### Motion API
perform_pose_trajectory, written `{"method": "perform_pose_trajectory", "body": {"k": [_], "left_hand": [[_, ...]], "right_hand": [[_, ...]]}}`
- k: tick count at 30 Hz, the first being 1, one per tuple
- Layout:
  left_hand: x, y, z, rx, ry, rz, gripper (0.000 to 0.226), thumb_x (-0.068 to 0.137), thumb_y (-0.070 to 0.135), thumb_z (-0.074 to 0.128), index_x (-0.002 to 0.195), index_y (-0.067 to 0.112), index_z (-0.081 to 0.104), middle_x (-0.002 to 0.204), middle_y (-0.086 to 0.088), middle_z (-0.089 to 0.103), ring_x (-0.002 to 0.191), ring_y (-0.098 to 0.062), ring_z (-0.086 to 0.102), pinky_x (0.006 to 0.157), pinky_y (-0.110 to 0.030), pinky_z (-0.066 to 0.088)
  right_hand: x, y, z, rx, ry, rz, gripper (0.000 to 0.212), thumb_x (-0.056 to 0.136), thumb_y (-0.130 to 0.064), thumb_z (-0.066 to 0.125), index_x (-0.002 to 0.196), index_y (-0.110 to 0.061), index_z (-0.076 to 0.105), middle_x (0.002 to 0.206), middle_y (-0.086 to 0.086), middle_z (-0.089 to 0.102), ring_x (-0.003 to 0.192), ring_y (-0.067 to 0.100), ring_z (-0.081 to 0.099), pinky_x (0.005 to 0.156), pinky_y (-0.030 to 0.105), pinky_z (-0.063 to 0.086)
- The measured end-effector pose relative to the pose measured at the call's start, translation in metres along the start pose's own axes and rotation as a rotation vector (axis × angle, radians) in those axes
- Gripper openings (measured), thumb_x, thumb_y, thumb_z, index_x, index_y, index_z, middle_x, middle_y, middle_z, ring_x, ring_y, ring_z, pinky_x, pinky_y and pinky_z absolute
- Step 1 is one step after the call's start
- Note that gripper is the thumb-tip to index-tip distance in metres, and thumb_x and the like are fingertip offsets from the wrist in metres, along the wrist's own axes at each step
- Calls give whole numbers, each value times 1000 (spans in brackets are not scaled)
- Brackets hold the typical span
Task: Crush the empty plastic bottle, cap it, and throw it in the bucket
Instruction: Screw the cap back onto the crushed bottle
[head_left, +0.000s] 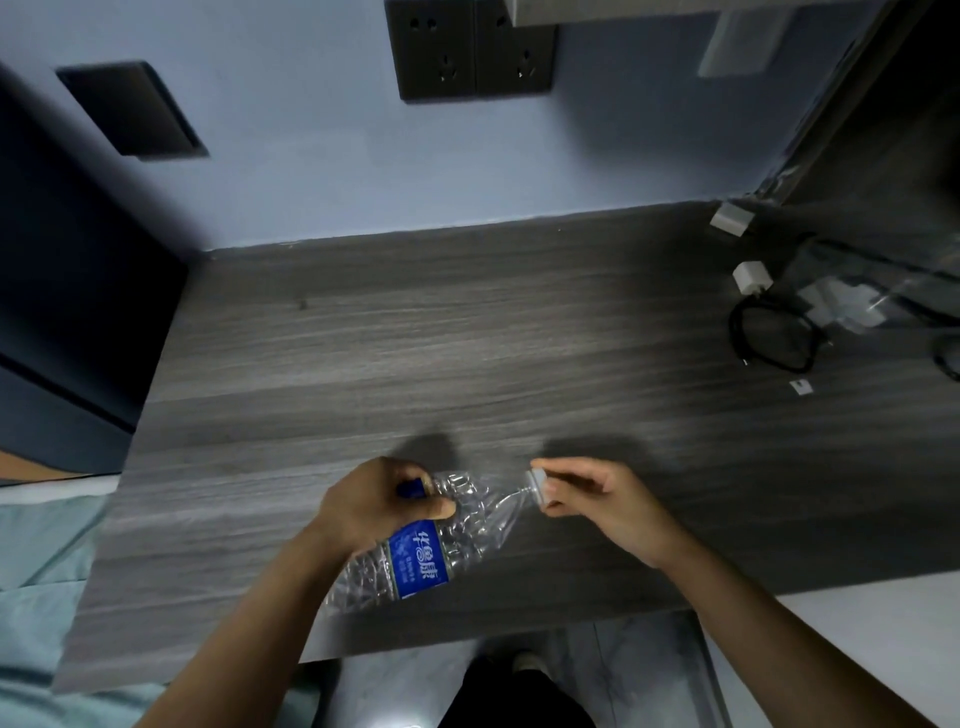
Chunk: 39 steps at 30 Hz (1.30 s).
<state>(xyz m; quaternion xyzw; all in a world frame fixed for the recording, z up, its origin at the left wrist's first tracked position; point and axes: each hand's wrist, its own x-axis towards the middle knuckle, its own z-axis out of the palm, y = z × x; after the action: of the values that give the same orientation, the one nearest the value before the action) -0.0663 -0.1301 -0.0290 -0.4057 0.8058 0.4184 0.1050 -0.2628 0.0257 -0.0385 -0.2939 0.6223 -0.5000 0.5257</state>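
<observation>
The crumpled plastic bottle (415, 540) lies slanted over the desk (467, 338) at about six o'clock in the view, its neck pointing toward two o'clock. It looks light, springy and slick, likely to re-expand unless kept squeezed. The left hand (374, 504) is wrapped around its upper body, fingers curled tight. The right hand (597, 499) pinches the white cap (537, 486) at the neck between thumb and forefinger. No bucket is visible.
</observation>
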Motion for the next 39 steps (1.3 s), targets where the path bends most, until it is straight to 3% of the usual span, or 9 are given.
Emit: {"method": "perform_pose_trajectory", "body": {"k": [4, 7, 15, 19, 26, 29, 32, 35, 39], "left_hand": [[-2, 0, 2, 57, 29, -6, 37, 71, 55, 66, 77, 18, 66, 76, -7, 71, 75, -21, 66, 79, -40, 52], [-3, 0, 5, 77, 51, -14, 34, 71, 56, 65, 74, 22, 65, 70, 2, 68, 71, -16, 63, 76, -36, 50], [-3, 0, 7, 143, 101, -1, 30, 72, 58, 63, 65, 29, 59, 62, 8, 60, 66, -12, 59, 71, -32, 48], [-3, -1, 9, 105, 82, -16, 30, 73, 59, 62, 62, 32, 56, 59, 10, 58, 64, -10, 58, 71, -32, 48], [-2, 2, 1, -20, 24, -24, 24, 75, 50, 66, 65, 29, 61, 63, 5, 62, 66, -15, 61, 79, -41, 51], [1, 3, 3, 12, 36, -28, 26, 73, 52, 66, 64, 29, 60, 61, 7, 61, 64, -14, 60, 77, -39, 51], [0, 1, 10, 58, 90, -46, 32, 72, 58, 64, 66, 27, 60, 61, 8, 61, 64, -12, 60, 71, -33, 49], [-3, 0, 13, 97, 134, -38, 31, 71, 62, 62, 60, 34, 55, 58, 10, 58, 61, -8, 57, 64, -29, 45], [-10, 4, 14, 22, 111, -43, 25, 71, 58, 64, 60, 38, 55, 63, 11, 62, 66, -13, 62, 75, -37, 53]], "right_hand": [[5, 5, 5, -111, 13, 49, 16, 88, -5, 50, 101, -4, 59, 68, 3, 60, 48, -2, 60, 53, 10, 50], [8, 11, 11, -257, -12, 106, 14, 92, -17, 45, 88, -9, 56, 63, 0, 55, 48, -1, 52, 51, 12, 43], [14, 17, 21, -326, 138, 224, 37, 92, -42, 35, 76, -14, 52, 76, 10, 55, 84, 30, 58, 91, 46, 47], [17, 14, 24, -473, 190, 221, 46, 92, -45, 31, 56, -20, 43, 60, 4, 46, 68, 21, 50, 73, 37, 45], [14, 15, 10, -146, 33, 93, 13, 89, -31, 49, 80, -28, 58, 57, -4, 56, 46, 2, 51, 42, 15, 39], [18, 18, 8, -204, 52, 104, 21, 88, -35, 49, 72, -24, 55, 53, -5, 53, 44, 3, 47, 41, 15, 36], [18, 21, 9, -239, 91, 119, 28, 87, -41, 48, 70, -20, 54, 56, 2, 51, 53, 12, 47, 54, 21, 38], [16, 20, 9, -207, 94, 113, 27, 88, -37, 48, 68, -19, 51, 53, 3, 50, 46, 11, 46, 44, 18, 37], [11, 12, 10, -53, 63, 125, 16, 90, -24, 50, 76, -15, 54, 62, 3, 54, 47, 6, 54, 44, 15, 45]]}}
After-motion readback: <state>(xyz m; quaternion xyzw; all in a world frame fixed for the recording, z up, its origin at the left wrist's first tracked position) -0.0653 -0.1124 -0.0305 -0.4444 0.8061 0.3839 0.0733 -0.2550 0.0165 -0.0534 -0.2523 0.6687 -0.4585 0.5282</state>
